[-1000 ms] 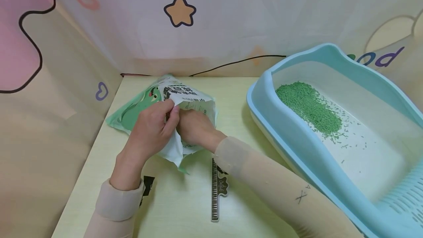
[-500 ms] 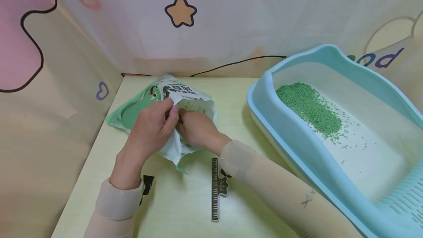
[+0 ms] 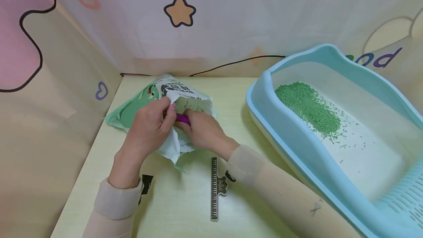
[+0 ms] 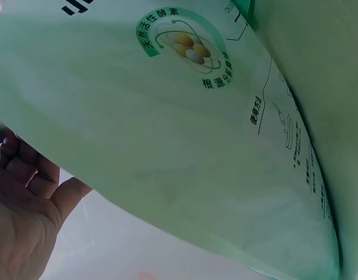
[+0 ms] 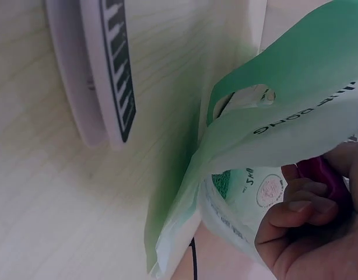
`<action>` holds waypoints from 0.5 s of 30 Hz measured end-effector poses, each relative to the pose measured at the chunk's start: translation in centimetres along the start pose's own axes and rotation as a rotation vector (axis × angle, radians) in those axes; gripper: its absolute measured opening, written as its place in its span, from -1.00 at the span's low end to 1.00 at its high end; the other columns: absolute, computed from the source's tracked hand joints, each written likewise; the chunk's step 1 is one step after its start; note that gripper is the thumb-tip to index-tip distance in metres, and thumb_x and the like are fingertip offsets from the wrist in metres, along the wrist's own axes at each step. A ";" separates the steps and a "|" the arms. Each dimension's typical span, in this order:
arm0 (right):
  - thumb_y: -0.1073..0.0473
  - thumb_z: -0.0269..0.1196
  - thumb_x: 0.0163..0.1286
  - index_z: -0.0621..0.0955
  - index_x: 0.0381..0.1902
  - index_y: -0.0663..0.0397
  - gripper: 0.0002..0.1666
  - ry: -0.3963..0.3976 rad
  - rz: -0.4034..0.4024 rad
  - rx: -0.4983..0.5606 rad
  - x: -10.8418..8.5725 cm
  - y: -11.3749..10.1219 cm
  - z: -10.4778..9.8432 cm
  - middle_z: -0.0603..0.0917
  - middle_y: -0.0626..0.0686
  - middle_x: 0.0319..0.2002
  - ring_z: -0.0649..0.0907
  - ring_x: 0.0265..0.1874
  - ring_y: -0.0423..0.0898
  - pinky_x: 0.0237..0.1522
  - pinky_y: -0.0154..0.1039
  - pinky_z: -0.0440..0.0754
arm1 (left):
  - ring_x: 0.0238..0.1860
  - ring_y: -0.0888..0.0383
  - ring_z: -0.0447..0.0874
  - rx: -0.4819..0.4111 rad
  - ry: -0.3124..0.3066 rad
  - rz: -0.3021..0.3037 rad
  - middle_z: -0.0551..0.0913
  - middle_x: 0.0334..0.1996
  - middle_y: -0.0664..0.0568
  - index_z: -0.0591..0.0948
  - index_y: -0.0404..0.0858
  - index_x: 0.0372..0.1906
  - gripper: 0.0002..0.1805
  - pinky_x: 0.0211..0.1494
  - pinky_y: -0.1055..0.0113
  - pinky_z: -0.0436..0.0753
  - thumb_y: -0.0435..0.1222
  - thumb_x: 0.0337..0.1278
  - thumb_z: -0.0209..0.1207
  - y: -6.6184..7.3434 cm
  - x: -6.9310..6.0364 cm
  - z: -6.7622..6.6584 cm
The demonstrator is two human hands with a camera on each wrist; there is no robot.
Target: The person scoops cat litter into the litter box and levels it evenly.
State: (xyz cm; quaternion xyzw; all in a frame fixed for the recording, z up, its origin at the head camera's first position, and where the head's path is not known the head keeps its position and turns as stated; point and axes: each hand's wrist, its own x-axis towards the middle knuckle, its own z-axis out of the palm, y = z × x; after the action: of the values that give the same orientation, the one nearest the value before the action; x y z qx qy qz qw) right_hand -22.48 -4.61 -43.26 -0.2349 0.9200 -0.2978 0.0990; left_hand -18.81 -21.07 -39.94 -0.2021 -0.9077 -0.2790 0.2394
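A green and white cat litter bag (image 3: 142, 107) lies tilted at the back left of the table, its mouth facing right. My left hand (image 3: 148, 126) pinches the edge of that mouth and holds it up. At the opening, my right hand (image 3: 205, 129) grips a purple handle (image 3: 183, 119); whatever is on its far end is hidden in the bag. The right wrist view shows curled fingers (image 5: 310, 204) round the purple handle (image 5: 326, 178), and green pellets (image 5: 221, 184) inside the bag. In the left wrist view the printed bag (image 4: 167, 134) fills most of the frame.
A blue and white litter box (image 3: 290, 124) stands on the right, with green pellets (image 3: 307, 107) heaped at its far left end. A piano-key patterned clip (image 3: 214, 190) lies on the table (image 3: 178, 205) below my right wrist. Patterned cloth (image 3: 228, 21) hangs behind.
My right hand has drawn back toward the lower right, partly out of the bag, and the purple handle has come into view. My left hand stays on the bag's edge.
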 end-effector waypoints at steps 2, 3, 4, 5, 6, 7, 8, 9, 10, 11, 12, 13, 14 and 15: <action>-0.22 0.11 0.58 0.56 -0.19 -0.03 -0.60 0.005 0.008 0.021 -0.2 0.1 -0.1 0.57 -0.02 -0.44 0.54 -0.50 -0.08 -0.45 -0.25 0.46 | -0.56 0.11 0.23 0.002 0.001 -0.002 0.25 -0.64 0.03 0.33 -0.21 -0.53 -0.67 -0.47 0.30 0.22 -0.35 0.44 0.04 0.0 0.0 0.0; -0.22 0.11 0.58 0.57 -0.18 -0.02 -0.60 0.005 0.013 0.033 -0.3 0.2 -0.1 0.58 -0.02 -0.44 0.54 -0.50 -0.08 -0.46 -0.25 0.46 | -0.56 0.11 0.23 0.003 0.001 -0.004 0.25 -0.63 0.03 0.33 -0.21 -0.52 -0.67 -0.47 0.30 0.22 -0.34 0.45 0.04 0.0 0.0 -0.1; -0.21 0.12 0.58 0.57 -0.16 -0.02 -0.61 0.007 0.017 0.040 -0.4 0.3 -0.2 0.59 -0.02 -0.42 0.54 -0.50 -0.09 -0.46 -0.25 0.47 | -0.56 0.11 0.23 0.002 0.000 -0.005 0.25 -0.63 0.03 0.33 -0.21 -0.52 -0.67 -0.47 0.30 0.22 -0.34 0.45 0.04 0.0 0.1 -0.1; -0.21 0.12 0.58 0.57 -0.14 -0.03 -0.61 0.011 0.019 0.044 -0.5 0.4 -0.2 0.60 -0.02 -0.41 0.55 -0.50 -0.09 -0.45 -0.25 0.47 | -0.56 0.11 0.22 0.002 -0.001 -0.008 0.25 -0.63 0.03 0.32 -0.21 -0.52 -0.67 -0.47 0.30 0.21 -0.34 0.45 0.04 0.0 0.1 -0.1; -0.21 0.12 0.58 0.57 -0.13 -0.03 -0.62 0.015 0.021 0.046 -0.6 0.5 -0.3 0.60 -0.02 -0.40 0.55 -0.49 -0.08 -0.44 -0.24 0.48 | -0.56 0.11 0.22 0.002 0.000 -0.009 0.25 -0.63 0.03 0.32 -0.21 -0.53 -0.67 -0.47 0.30 0.21 -0.34 0.45 0.04 0.0 0.1 -0.1; -0.20 0.13 0.58 0.57 -0.12 -0.03 -0.63 0.021 0.021 0.048 -0.8 0.6 -0.3 0.61 -0.02 -0.39 0.55 -0.48 -0.08 -0.43 -0.24 0.48 | -0.56 0.11 0.22 0.003 0.001 -0.010 0.25 -0.63 0.03 0.32 -0.21 -0.52 -0.67 -0.47 0.30 0.21 -0.34 0.46 0.03 0.0 0.1 -0.1; -0.20 0.13 0.57 0.57 -0.12 -0.04 -0.64 0.027 0.021 0.051 -0.9 0.6 -0.3 0.61 -0.02 -0.39 0.55 -0.48 -0.08 -0.43 -0.24 0.48 | -0.56 0.11 0.22 0.004 0.003 -0.012 0.24 -0.63 0.03 0.32 -0.21 -0.52 -0.67 -0.47 0.30 0.21 -0.34 0.46 0.03 0.0 0.1 -0.1; -0.19 0.14 0.57 0.57 -0.12 -0.04 -0.65 0.032 0.020 0.052 -1.0 0.7 -0.4 0.60 -0.02 -0.39 0.55 -0.48 -0.08 -0.42 -0.23 0.48 | -0.56 0.11 0.22 0.005 0.005 -0.011 0.24 -0.63 0.03 0.32 -0.21 -0.52 -0.67 -0.47 0.30 0.21 -0.34 0.46 0.03 0.0 0.1 -0.2; -0.18 0.14 0.57 0.56 -0.12 -0.05 -0.66 0.039 0.018 0.054 -1.1 0.8 -0.4 0.60 -0.01 -0.40 0.55 -0.48 -0.08 -0.41 -0.23 0.47 | -0.56 0.11 0.21 0.005 0.008 -0.011 0.24 -0.63 0.03 0.32 -0.22 -0.52 -0.67 -0.47 0.30 0.21 -0.34 0.46 0.03 -0.1 0.1 -0.2; -0.18 0.15 0.57 0.56 -0.12 -0.05 -0.67 0.045 0.016 0.056 -1.2 0.9 -0.4 0.59 -0.01 -0.40 0.55 -0.48 -0.07 -0.41 -0.23 0.47 | -0.56 0.12 0.21 0.007 0.010 -0.010 0.24 -0.63 0.03 0.32 -0.22 -0.52 -0.67 -0.47 0.30 0.21 -0.35 0.45 0.03 -0.1 0.1 -0.2; -0.17 0.16 0.57 0.56 -0.12 -0.05 -0.67 0.050 0.014 0.061 -1.3 0.9 -0.5 0.59 -0.01 -0.41 0.54 -0.48 -0.08 -0.41 -0.23 0.46 | -0.57 0.12 0.21 0.008 0.014 -0.009 0.24 -0.63 0.03 0.32 -0.22 -0.52 -0.67 -0.48 0.30 0.21 -0.35 0.45 0.04 -0.1 0.1 -0.3; -0.16 0.16 0.57 0.56 -0.12 -0.05 -0.68 0.055 0.011 0.065 -1.4 1.0 -0.5 0.58 -0.01 -0.41 0.54 -0.48 -0.08 -0.41 -0.23 0.46 | -0.57 0.12 0.21 0.009 0.017 -0.010 0.24 -0.63 0.03 0.32 -0.22 -0.52 -0.67 -0.48 0.31 0.21 -0.35 0.45 0.03 -0.1 0.1 -0.3; -0.16 0.16 0.57 0.55 -0.12 -0.05 -0.69 0.059 0.010 0.067 -1.5 1.0 -0.5 0.58 -0.02 -0.42 0.54 -0.48 -0.09 -0.41 -0.24 0.45 | -0.57 0.13 0.21 0.009 0.019 -0.009 0.23 -0.63 0.03 0.32 -0.22 -0.53 -0.67 -0.48 0.31 0.21 -0.35 0.45 0.04 -0.1 0.1 -0.3; -0.16 0.17 0.57 0.55 -0.12 -0.05 -0.69 0.064 0.008 0.069 -1.7 1.1 -0.6 0.57 -0.02 -0.42 0.54 -0.49 -0.09 -0.41 -0.23 0.45 | -0.57 0.13 0.21 0.009 0.022 -0.008 0.23 -0.63 0.03 0.32 -0.22 -0.53 -0.67 -0.48 0.31 0.21 -0.35 0.45 0.04 -0.1 0.1 -0.3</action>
State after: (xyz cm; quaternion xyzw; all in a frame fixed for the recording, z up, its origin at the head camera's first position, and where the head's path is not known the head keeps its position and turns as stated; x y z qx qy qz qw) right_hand -21.64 -2.71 -43.38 -0.2178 0.9128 -0.3365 0.0789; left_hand -18.83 -21.30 -39.66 -0.1944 -0.9071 -0.2780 0.2492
